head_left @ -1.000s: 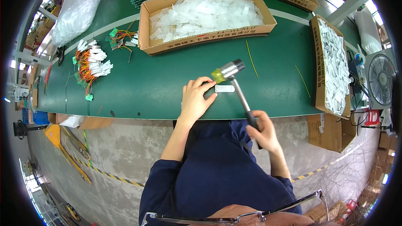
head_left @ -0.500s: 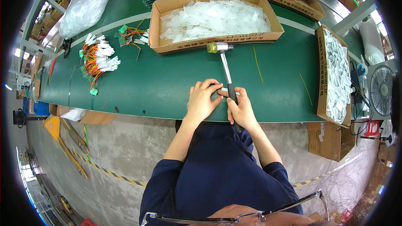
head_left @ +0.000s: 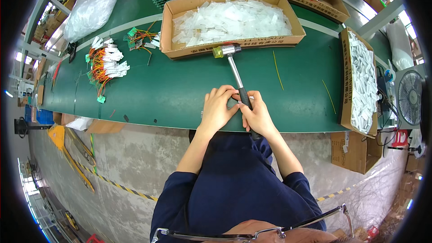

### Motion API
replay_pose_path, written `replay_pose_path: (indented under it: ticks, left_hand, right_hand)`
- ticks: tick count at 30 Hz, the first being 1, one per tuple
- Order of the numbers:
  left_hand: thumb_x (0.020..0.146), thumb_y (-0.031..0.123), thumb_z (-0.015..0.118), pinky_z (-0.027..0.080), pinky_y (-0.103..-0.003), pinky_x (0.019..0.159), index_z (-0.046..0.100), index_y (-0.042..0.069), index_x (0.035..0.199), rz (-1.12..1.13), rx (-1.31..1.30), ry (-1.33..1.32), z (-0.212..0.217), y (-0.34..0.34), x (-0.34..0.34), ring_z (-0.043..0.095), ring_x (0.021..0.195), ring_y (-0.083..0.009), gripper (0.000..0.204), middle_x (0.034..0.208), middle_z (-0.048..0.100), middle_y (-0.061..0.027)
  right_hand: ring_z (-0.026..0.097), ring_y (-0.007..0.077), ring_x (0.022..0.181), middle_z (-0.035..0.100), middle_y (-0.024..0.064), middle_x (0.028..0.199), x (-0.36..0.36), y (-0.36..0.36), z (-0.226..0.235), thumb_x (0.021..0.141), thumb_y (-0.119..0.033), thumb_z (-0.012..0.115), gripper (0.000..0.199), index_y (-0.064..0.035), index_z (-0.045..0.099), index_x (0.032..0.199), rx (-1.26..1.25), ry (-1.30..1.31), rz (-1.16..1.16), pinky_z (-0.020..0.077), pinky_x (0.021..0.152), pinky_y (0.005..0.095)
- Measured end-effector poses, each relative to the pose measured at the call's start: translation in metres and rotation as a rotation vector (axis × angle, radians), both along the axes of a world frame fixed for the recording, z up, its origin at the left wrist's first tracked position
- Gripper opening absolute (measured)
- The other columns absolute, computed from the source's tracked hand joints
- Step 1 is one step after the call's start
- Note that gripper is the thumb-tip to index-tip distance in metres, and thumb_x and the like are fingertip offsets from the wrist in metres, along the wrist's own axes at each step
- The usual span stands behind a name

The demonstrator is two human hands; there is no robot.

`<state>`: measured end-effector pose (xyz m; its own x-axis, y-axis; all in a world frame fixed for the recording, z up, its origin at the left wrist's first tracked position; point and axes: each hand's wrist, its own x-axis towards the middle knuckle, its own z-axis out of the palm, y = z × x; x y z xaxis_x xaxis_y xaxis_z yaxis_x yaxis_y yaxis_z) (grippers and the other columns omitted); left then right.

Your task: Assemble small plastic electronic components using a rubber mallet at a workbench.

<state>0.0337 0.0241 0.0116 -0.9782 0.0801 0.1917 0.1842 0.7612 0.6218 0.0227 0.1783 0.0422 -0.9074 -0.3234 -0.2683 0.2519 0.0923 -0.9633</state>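
My right hand is wrapped around the black grip of a small mallet. The mallet's head, yellow on one end and dark on the other, points away from me and lies just short of the long carton. My left hand rests on the green bench with its fingers curled and its thumb and fingertips close together. They hold a small white piece that also reaches the right fingers beside the grip. Most of this piece is hidden by fingers and mallet.
A long carton of translucent strips stands ahead. At right, another carton holds white pieces. Wired white parts with green boards lie left. Two thin yellow wires lie right of the mallet. A fan stands far right.
The mallet's head has swung to the left and its handle leans more. My right hand has shifted slightly left, towards the left hand. Less of the white piece shows. My left hand barely moves.
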Motion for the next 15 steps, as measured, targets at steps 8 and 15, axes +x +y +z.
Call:
replay_pose_path:
  ticks: [8, 15]
  left_hand:
    - [0.072, 0.021, 0.078, 0.039, -0.037, 0.085, 0.065, 0.008, 0.108, -0.009, -0.014, 0.036, -0.004, -0.001, -0.002, 0.054, 0.101, -0.0239, 0.040, 0.114, 0.060, 0.0004]
    - [0.071, 0.019, 0.077, 0.039, -0.036, 0.085, 0.065, 0.011, 0.109, -0.014, -0.007, 0.025, -0.004, -0.002, -0.002, 0.054, 0.101, -0.0227, 0.041, 0.114, 0.059, 0.0014]
  right_hand:
    - [0.051, 0.0099, 0.041, 0.065, 0.0116, 0.076, -0.001, -0.005, 0.000, 0.095, -0.004, 0.049, 0.025, 0.0043, 0.035, 0.114, -0.004, -0.023, 0.035, 0.0433, 0.036, 0.0247]
    - [0.055, 0.0116, 0.046, 0.062, 0.0200, 0.122, 0.007, 0.005, 0.003, 0.094, -0.004, 0.050, 0.029, 0.0055, 0.032, 0.114, -0.020, -0.068, 0.030, 0.0460, 0.038, 0.0253]
